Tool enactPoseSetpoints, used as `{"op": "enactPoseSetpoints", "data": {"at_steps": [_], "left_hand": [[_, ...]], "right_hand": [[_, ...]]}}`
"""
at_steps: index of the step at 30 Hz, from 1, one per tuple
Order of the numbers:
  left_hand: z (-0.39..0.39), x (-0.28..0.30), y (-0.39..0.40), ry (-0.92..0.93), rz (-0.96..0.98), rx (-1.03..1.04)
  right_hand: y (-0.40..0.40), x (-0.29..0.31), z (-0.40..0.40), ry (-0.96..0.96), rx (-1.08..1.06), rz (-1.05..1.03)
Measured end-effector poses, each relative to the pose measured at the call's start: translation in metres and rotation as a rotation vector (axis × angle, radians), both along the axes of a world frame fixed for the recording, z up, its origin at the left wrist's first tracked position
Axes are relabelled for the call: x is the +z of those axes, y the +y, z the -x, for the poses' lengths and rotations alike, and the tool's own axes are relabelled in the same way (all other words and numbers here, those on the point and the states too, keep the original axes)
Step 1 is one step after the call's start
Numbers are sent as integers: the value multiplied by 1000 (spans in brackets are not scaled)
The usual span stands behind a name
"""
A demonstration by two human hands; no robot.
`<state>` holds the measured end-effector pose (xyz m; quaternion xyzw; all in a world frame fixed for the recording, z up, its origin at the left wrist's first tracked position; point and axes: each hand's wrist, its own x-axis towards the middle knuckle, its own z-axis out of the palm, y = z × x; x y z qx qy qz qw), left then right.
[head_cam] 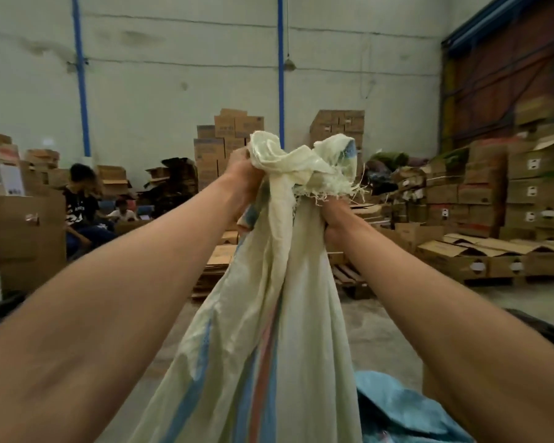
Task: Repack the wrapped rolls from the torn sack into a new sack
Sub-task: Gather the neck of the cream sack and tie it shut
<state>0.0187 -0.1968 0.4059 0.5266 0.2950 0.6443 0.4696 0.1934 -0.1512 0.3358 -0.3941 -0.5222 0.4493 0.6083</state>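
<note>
At far left, brown cardboard boxes [23, 225] stand stacked, with 2 seated people [80, 206] beyond them. The left hand [245, 169] has its fingers curled tight round the bunched top of 1 cream woven sack [288, 282], held up in the middle of the scene; the cloth is coarse, creased, with blue and red stripes down its length and a frayed, stringy edge at the top. The right hand [336, 219], lower, grips the gathered neck just under the fraying. A crumpled blue sack [397, 410] lies near right. Far right, more cardboard cartons [499, 199] pile on a wooden pallet [349, 279].
</note>
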Motion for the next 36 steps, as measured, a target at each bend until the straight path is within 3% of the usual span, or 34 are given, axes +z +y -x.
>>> {"op": "enactPoseSetpoints", "data": {"at_steps": [3, 8, 11, 14, 15, 17, 20, 25, 28, 34, 36], "left_hand": [[-8, -13, -4, 14, 106, -62], [-10, -8, 7, 231, -163, 122], [3, -7, 15, 290, -24, 142], [31, -31, 12, 841, 318, -8], [37, -42, 11, 925, 388, -102], [41, -58, 7, 903, 375, -226], [36, -76, 9, 829, 355, -252], [21, -92, 5, 824, 325, -67], [25, -75, 14, 701, 398, 52], [33, -16, 12, 557, 502, 13], [26, -3, 14, 475, 497, 70]], "right_hand": [[-26, 2, 26, -21, 43, 10], [-19, -16, 36, -111, 34, 70], [-15, -25, 32, -38, -83, -79], [-11, -35, 20, 59, -92, -83], [-5, -39, 15, 72, -109, -51], [-5, -44, 10, 103, -131, 6], [-18, -48, 13, 126, -125, 60], [-19, -46, 14, 77, -136, -57], [-21, -40, 2, 21, -165, -146], [-17, -47, -41, -258, -174, -35], [-16, -51, -49, -230, -89, -32]]}}
